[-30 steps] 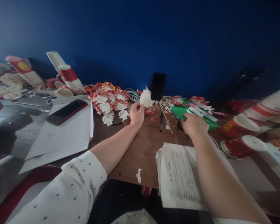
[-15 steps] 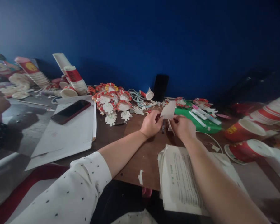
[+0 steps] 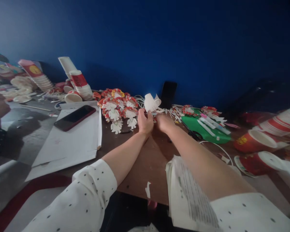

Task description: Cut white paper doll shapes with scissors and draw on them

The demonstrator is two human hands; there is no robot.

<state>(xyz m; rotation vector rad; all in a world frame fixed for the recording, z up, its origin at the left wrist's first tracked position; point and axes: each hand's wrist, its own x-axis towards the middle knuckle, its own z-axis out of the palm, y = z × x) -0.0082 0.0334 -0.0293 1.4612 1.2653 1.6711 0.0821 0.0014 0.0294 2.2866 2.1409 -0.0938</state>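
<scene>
My left hand (image 3: pixel 145 122) is closed on a curled white piece of cut paper cup (image 3: pixel 149 103), held up near the back of the table. Close to its right is my right hand (image 3: pixel 164 123), knuckles toward me and fingers curled; what they hold, if anything, is hidden. Left of my hands lies a pile of red-and-white cut-paper figures (image 3: pixel 122 108). A pair of scissors (image 3: pixel 195 135) rests at the edge of the green sheet (image 3: pixel 218 138), right of my right hand.
A phone (image 3: pixel 74 118) lies on white board (image 3: pixel 70 145) at left; another phone (image 3: pixel 169 93) leans on the blue wall. Stacked paper cups (image 3: pixel 81 84) stand behind. Markers (image 3: pixel 207 124) lie on the green sheet. Red cups (image 3: pixel 255 140) are at right, and a printed paper bag (image 3: pixel 188 190) in front.
Both hands have moved left and away from me, with the white paper piece now in my left hand. The scissors now show lying by the green sheet.
</scene>
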